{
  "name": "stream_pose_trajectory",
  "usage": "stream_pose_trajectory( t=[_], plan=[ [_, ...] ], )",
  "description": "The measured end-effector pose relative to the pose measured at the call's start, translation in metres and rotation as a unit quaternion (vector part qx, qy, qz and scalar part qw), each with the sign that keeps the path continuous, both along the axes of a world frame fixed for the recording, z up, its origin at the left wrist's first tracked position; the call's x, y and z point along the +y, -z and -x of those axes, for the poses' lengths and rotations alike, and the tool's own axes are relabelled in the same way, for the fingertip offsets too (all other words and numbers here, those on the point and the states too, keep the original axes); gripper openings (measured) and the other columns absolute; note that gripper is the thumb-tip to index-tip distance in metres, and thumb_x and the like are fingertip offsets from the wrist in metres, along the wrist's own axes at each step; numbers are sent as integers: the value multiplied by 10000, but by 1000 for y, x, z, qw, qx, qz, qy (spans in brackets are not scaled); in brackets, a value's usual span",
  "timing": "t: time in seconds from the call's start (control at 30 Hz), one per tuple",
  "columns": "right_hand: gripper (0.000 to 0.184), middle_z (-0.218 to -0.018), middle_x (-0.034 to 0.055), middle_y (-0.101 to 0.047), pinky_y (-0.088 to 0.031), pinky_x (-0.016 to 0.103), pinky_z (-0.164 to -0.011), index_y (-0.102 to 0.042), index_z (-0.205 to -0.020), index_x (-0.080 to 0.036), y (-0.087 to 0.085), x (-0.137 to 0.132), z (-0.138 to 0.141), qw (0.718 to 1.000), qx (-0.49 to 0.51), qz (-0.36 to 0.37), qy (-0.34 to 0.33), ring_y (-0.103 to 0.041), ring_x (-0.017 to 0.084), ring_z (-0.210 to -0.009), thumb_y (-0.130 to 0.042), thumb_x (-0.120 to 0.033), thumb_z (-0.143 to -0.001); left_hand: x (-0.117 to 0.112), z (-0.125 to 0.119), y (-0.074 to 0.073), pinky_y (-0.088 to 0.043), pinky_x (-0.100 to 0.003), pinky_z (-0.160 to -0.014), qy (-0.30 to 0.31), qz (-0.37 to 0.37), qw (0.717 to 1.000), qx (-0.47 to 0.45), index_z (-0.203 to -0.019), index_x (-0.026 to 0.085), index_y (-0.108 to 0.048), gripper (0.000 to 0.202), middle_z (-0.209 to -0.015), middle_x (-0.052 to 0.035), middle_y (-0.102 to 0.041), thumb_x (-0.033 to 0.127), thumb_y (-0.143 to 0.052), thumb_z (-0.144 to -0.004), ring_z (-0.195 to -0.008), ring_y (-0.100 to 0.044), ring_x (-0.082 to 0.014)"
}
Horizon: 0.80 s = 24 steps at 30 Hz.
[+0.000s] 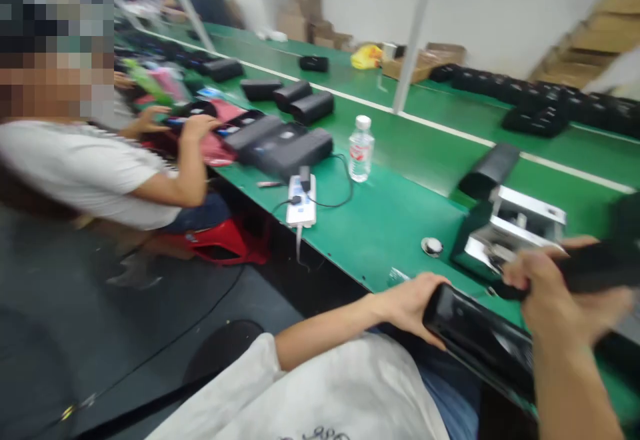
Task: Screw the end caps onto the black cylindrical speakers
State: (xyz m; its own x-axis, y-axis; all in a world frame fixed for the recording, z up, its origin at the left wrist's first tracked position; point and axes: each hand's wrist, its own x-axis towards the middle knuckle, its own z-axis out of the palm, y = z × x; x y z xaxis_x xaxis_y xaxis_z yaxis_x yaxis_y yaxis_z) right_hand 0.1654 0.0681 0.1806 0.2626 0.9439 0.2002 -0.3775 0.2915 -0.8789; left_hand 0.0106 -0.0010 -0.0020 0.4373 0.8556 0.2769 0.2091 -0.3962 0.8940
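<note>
Both hands holding black pieces at the edge of a green workbench [380, 240].
Left hand [407, 307] at 6 o'clock is closed around the end of a glossy black case [475, 340]; right hand [565, 293] at 4 o'clock is closed around a blurred black cylindrical piece [595, 267], just above the case. At 2 o'clock, silver metal jig [515, 227] with black sleeve [489, 170] just behind it; small round metal disc [431, 247] beside it. At 12 o'clock, water bottle [361, 148]. At 11 o'clock, power strip [301, 200] and black cases [283, 143]. At 10 o'clock, co-worker's hands [197, 127] on a black item. Far off, cardboard boxes [300, 20].
</note>
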Motion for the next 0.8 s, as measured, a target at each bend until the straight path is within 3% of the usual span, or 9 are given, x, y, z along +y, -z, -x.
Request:
stream_pose_trajectory(
  t=[0.1,0.17,0.27,0.33,0.4,0.53,0.63,0.7,0.8],
  plan=[
    [531,-578,-85,-525,-456,348,-310,-761,-957,-347,-9,0,-14,992,-118,-46,-11,-492,188,-372,-1090,-359,-541,-8,4,-12,-554,-670,-1288,-23,5,1000,2,-1634,208,-475,1242,-1570,-244,-621,636,-1106,-653,-1468,-657,-462],
    [554,-597,-114,-487,-417,314,-342,-718,-1147,-367,-21,5,-25,982,-138,-130,3,-440,155,-377,-1035,-488,-709,-7,9,-15,-498,-691,-1352,-24,11,1000,14,-1700,239,-409,1200,-1664,-236,-566,556,-1070,-750,-1566,-600,-455],
    [424,-661,-100,-475,-390,304,-400,-635,-1300,-386,-41,25,-37,944,-156,-279,86,-431,147,-425,-870,-451,-953,-2,13,-16,-486,-707,-1366,-10,11,999,28,-1736,251,-375,1201,-1701,-233,-550,485,-1061,-779,-1610,-576,-471],
    [378,-702,-86,-478,-416,329,-446,-579,-1284,-376,-48,45,-42,918,-179,-316,157,-454,153,-463,-816,-465,-1003,-2,14,-17,-501,-704,-1358,-9,11,999,34,-1743,252,-373,1210,-1701,-231,-554,464,-1065,-774,-1612,-582,-478],
    [389,-714,-86,-470,-414,355,-476,-522,-1227,-366,-46,67,-44,911,-207,-307,184,-432,156,-481,-798,-549,-1023,-4,13,-18,-505,-701,-1358,-13,11,999,40,-1746,248,-366,1219,-1707,-234,-548,468,-1067,-773,-1618,-582,-479],
    [579,-724,-93,-456,-413,379,-526,-472,-1210,-384,-28,96,-45,923,-241,-263,146,-401,167,-515,-783,-818,-986,-6,12,-18,-504,-703,-1358,-21,13,998,52,-1758,238,-340,1238,-1724,-245,-532,475,-1065,-783,-1629,-573,-478],
    [719,-756,-73,-486,-475,402,-607,-477,-1278,-411,-19,103,-45,927,-281,-215,128,-442,186,-590,-703,-996,-925,-6,12,-18,-513,-700,-1352,-21,16,998,51,-1764,249,-348,1244,-1723,-236,-541,483,-1068,-777,-1622,-581,-479],
    [801,-763,-68,-517,-461,403,-584,-476,-1278,-433,-17,104,-45,930,-290,-188,125,-420,183,-604,-684,-1077,-851,-6,12,-19,-517,-696,-1349,-22,15,998,50,-1763,250,-357,1244,-1721,-235,-545,501,-1070,-774,-1617,-584,-481],
    [828,-748,-85,-535,-402,403,-512,-477,-1241,-454,-18,99,-45,940,-276,-173,103,-358,167,-575,-742,-1088,-779,-6,12,-21,-523,-692,-1342,-22,14,998,52,-1762,253,-355,1233,-1709,-231,-554,511,-1061,-785,-1604,-593,-480]
  ],
)
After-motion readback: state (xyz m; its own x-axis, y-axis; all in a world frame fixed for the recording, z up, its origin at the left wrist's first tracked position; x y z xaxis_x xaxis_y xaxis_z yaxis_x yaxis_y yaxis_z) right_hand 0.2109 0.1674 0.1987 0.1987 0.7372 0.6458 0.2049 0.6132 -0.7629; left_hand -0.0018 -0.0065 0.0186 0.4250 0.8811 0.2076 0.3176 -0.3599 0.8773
